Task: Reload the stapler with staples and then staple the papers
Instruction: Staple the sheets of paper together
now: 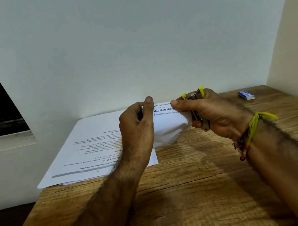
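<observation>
Right hand (206, 113): fingers curled round a small metal stapler with yellow plastic ends (196, 109), held above the wooden table (186, 194). Left hand (137, 129): pinches a lifted white printed sheet (168, 127), whose far corner meets the stapler. Stack of white printed papers (91, 149): flat on the table, left, against the wall. Small blue-and-white box (246, 95): far right, well apart.
</observation>
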